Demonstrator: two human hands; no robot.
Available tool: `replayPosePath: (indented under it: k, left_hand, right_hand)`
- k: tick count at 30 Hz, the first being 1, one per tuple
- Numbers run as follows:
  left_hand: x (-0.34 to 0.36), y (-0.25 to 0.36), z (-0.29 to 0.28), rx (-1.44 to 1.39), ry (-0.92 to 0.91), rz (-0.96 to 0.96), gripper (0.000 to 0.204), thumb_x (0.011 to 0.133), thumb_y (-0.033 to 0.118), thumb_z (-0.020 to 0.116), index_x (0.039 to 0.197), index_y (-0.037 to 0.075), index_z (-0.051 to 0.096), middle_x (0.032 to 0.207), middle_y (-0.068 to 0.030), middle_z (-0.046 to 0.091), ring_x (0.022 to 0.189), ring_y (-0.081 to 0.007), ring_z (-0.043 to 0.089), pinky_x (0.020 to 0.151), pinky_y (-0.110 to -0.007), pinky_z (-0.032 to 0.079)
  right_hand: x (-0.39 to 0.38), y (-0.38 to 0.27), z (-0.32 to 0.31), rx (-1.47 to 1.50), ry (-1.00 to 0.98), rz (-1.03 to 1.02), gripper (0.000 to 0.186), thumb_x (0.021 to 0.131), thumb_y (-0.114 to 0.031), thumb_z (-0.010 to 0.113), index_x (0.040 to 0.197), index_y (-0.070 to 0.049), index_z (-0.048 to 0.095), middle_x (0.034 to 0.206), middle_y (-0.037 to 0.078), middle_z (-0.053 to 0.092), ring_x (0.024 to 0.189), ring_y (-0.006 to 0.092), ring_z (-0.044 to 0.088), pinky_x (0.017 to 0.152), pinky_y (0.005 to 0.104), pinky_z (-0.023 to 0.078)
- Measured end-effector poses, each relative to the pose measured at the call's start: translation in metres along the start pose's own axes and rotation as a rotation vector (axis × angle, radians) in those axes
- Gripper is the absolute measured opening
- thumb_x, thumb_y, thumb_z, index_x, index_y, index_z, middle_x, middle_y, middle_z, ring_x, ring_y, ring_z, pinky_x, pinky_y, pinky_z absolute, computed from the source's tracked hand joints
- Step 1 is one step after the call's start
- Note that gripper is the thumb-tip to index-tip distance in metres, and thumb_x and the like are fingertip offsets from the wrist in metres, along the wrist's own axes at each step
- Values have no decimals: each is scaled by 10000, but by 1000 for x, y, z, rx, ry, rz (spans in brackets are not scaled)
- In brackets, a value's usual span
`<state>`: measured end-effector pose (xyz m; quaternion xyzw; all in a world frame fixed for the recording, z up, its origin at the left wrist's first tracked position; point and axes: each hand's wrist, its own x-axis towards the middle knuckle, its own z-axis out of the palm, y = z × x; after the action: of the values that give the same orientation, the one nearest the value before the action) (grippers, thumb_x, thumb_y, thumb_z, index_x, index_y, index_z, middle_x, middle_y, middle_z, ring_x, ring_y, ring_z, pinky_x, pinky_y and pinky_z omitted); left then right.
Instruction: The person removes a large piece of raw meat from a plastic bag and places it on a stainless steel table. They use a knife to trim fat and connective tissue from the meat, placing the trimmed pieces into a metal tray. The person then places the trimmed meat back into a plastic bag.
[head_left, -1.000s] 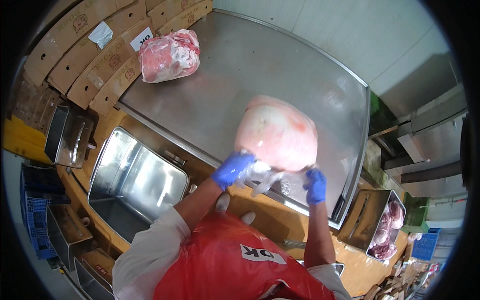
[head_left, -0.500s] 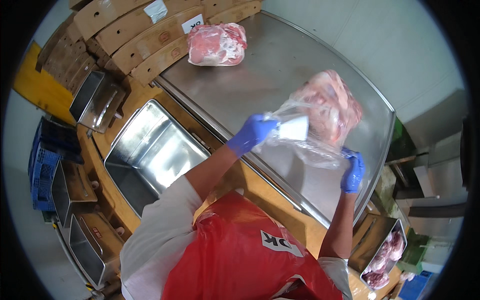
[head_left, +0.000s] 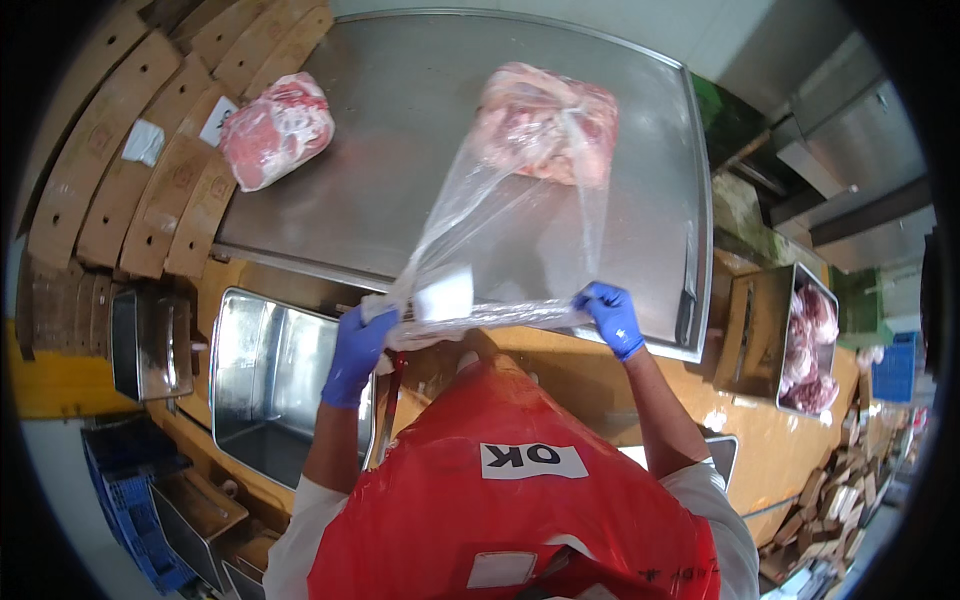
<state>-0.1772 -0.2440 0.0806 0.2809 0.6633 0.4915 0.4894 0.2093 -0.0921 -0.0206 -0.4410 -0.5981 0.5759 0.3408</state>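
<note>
A block of raw meat [head_left: 545, 125] lies on the steel table [head_left: 400, 60], toward its far side. Clear plastic wrap [head_left: 500, 215] stretches from that block down to both my hands, with a white label [head_left: 445, 293] near its left part. My left hand [head_left: 360, 350], in a blue glove, is closed on one gathered corner of the wrap at the table's near edge. In a blue glove too, my right hand [head_left: 611, 318] grips the other corner. Between them the wrap's edge is pulled taut. A second wrapped block of meat [head_left: 278, 130] rests at the table's left.
Cardboard boxes [head_left: 110, 140] are stacked against the table's left side. A steel tub [head_left: 285, 370] stands on the floor at my left. To the right, another steel tub [head_left: 790, 340] holds several pieces of meat. Blue crates [head_left: 140, 510] and more tubs sit at lower left.
Both hands have drawn back toward my body and moved farther apart, stretching the wrap out from the meat. My view has turned, shifting the table and boxes in the picture.
</note>
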Motion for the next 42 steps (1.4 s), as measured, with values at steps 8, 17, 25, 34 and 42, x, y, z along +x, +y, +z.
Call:
replayPosePath:
  k: [8, 17, 25, 34, 42]
  left_hand:
    - [-1, 39, -17, 149, 237, 339, 322, 895, 35, 676, 1216, 19, 654, 985, -36, 695, 853, -106, 637, 754, -272, 521]
    - [99, -65, 143, 632, -139, 999, 578, 911, 96, 693, 1444, -17, 503, 1470, -221, 508, 1380, -326, 480, 1165, -410, 372]
    - [110, -130, 151, 459, 17, 660, 596, 878, 131, 761, 1377, -44, 487, 1314, -185, 588, 1225, -298, 565, 1047, -419, 454]
    - [136, -64, 183, 954, -294, 480, 777, 833, 202, 801, 1483, 28, 414, 1378, -270, 569, 1209, -448, 596, 1024, -498, 475]
    - [138, -12, 208, 994, -445, 1151, 719, 844, 237, 800, 1454, 7, 497, 1478, -234, 468, 1295, -409, 541, 1083, -485, 456]
  right_hand:
    - [-7, -4, 30, -204, -115, -216, 183, 881, -123, 764, 1033, -40, 706, 928, 60, 606, 783, 165, 538, 721, 334, 469]
    - [6, -10, 64, -1060, 179, -627, 507, 825, -302, 771, 1261, -85, 629, 1436, 195, 522, 979, 347, 567, 860, 480, 454]
    - [18, -3, 64, -434, 165, -594, 703, 767, -283, 811, 1299, 48, 490, 1429, 310, 466, 1235, 474, 529, 1098, 524, 413]
    - [0, -19, 21, -867, 189, -79, 363, 812, -198, 660, 1153, -85, 603, 908, 224, 708, 906, 454, 689, 798, 534, 550]
    - [-29, 10, 9, -674, 207, -276, 159, 747, -148, 664, 899, -105, 650, 869, 168, 685, 817, 423, 654, 716, 485, 518]
